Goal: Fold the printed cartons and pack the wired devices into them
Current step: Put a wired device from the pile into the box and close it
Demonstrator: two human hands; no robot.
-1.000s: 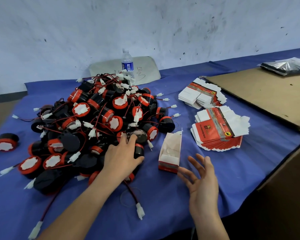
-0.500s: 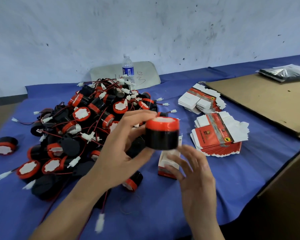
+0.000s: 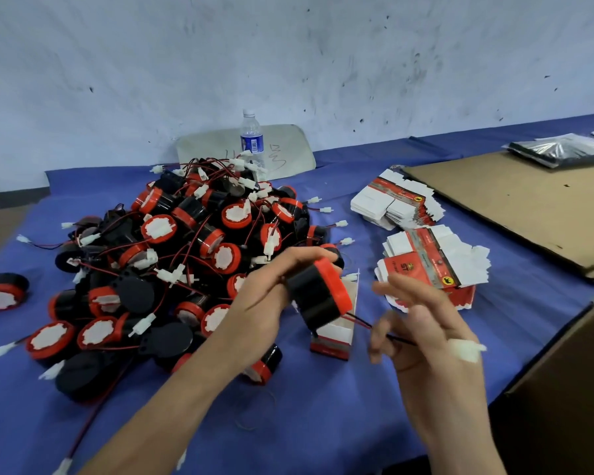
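Note:
My left hand (image 3: 264,299) grips a black round device with a red rim (image 3: 318,296), tilted, just above an upright folded carton (image 3: 340,332) with its top open. A red and black wire (image 3: 374,329) runs from the device to my right hand (image 3: 422,330), which pinches it; the white plug (image 3: 467,349) sticks out beyond that hand. A big pile of the same wired devices (image 3: 172,255) lies on the left of the blue table. Two stacks of flat printed cartons (image 3: 432,262) (image 3: 391,204) lie to the right.
A water bottle (image 3: 252,140) stands behind the pile against a grey board. One lone device (image 3: 2,291) sits at the far left. A brown cardboard sheet (image 3: 515,204) covers the table's right, a shiny bag (image 3: 559,152) behind it, and a cardboard box (image 3: 570,389) stands at the lower right.
My left hand took a device from the pile, lifted it and tilted it over the folded carton. My right hand, empty before, now pinches the device's wire.

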